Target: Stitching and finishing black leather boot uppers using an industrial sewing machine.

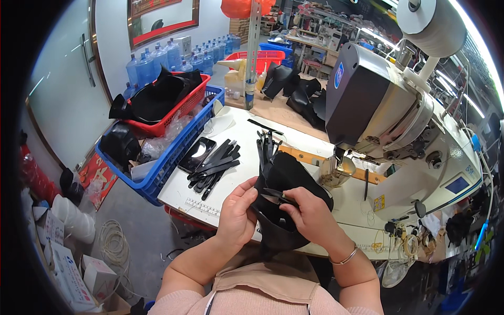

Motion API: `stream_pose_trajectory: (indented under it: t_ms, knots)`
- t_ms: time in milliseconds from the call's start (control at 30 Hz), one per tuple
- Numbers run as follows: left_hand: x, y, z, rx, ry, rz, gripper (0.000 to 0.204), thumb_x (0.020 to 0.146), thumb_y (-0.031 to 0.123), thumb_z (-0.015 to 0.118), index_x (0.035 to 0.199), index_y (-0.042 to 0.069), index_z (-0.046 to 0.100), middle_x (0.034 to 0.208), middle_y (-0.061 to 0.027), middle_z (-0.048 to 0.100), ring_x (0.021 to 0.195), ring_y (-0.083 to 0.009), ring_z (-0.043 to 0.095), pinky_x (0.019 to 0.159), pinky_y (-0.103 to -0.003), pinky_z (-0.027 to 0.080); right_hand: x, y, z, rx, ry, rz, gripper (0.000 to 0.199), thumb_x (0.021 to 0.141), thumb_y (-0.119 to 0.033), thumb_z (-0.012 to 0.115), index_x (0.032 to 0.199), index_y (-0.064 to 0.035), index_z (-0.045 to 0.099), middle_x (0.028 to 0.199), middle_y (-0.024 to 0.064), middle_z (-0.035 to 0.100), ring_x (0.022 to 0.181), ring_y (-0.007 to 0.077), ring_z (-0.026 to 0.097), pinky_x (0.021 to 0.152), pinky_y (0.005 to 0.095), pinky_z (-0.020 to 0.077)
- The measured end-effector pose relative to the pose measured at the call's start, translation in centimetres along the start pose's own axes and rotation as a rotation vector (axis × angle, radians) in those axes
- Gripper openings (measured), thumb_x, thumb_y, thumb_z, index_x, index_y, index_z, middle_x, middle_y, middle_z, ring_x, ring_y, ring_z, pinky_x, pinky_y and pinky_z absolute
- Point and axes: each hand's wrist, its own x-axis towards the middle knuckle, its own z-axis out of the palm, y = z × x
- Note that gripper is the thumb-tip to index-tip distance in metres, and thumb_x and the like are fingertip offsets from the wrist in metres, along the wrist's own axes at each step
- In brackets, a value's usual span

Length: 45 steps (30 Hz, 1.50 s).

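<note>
A black leather piece [286, 173], open and curved like a shoe upper, lies over the table's front edge and hangs toward my lap. My left hand [239, 212] pinches its left edge between thumb and fingers. Over its opening, my right hand [313, 216] is closed on a narrow dark piece [281, 196]; its kind is hard to make out against the black leather. Just beyond the leather stand the ends of several black straps [268, 144]. More black straps [214, 165] lie in a loose pile left of my hands, beside a dark phone [198, 154].
A sewing machine [362, 105] with a white thread cone [431, 29] rises at the right. Left of the white table [176, 190] stands a blue crate [152, 181], with a red basket [173, 114] of black pieces on it. Black leather pieces [304, 97] lie farther back.
</note>
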Motion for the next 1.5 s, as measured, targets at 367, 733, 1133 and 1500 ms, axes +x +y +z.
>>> stream_pose_trajectory:
  t_ms: [367, 733, 1133, 1500]
  knots:
    - [0.1, 0.2, -0.2, -0.008, 0.034, 0.009, 0.032, 0.091, 0.003, 0.049, 0.122, -0.005, 0.045, 0.114, -0.0133, 0.059, 0.102, -0.0182, 0.059, 0.093, -0.031, 0.047, 0.0, 0.4, -0.6, -0.008, -0.05, -0.028, 0.019, 0.086, -0.013, 0.063, 0.099, -0.0018, 0.054, 0.085, 0.013, 0.059, 0.072, 0.0314, 0.06, 0.061, 0.0358, 0.049]
    - [0.7, 0.4, -1.0, -0.022, 0.038, -0.029, 0.031, 0.091, 0.001, 0.047, 0.121, -0.005, 0.047, 0.114, -0.0136, 0.059, 0.103, -0.0189, 0.058, 0.093, -0.031, 0.047, 1.1, 1.8, -2.2, 0.115, -0.148, 0.066, 0.019, 0.083, -0.013, 0.066, 0.095, -0.0015, 0.056, 0.084, 0.0135, 0.06, 0.073, 0.0306, 0.059, 0.063, 0.0346, 0.0471]
    - [0.9, 0.5, -1.9, -0.035, 0.047, -0.088, 0.031, 0.091, 0.001, 0.046, 0.121, -0.004, 0.048, 0.113, -0.0129, 0.059, 0.103, -0.0193, 0.059, 0.093, -0.033, 0.048, 3.2, 3.2, -1.9, 0.001, -0.398, -0.156, 0.021, 0.081, -0.017, 0.067, 0.092, -0.0048, 0.054, 0.085, 0.0112, 0.059, 0.081, 0.0304, 0.06, 0.067, 0.0371, 0.0483]
    - [0.9, 0.6, -1.7, -0.039, 0.056, -0.087, 0.03, 0.091, 0.001, 0.047, 0.12, -0.004, 0.048, 0.113, -0.0122, 0.059, 0.102, -0.0189, 0.059, 0.093, -0.032, 0.047, 2.3, 3.7, -1.5, 0.162, -0.098, -0.152, 0.026, 0.079, -0.015, 0.072, 0.099, -0.0049, 0.058, 0.084, 0.0109, 0.059, 0.073, 0.0258, 0.06, 0.062, 0.0311, 0.0479]
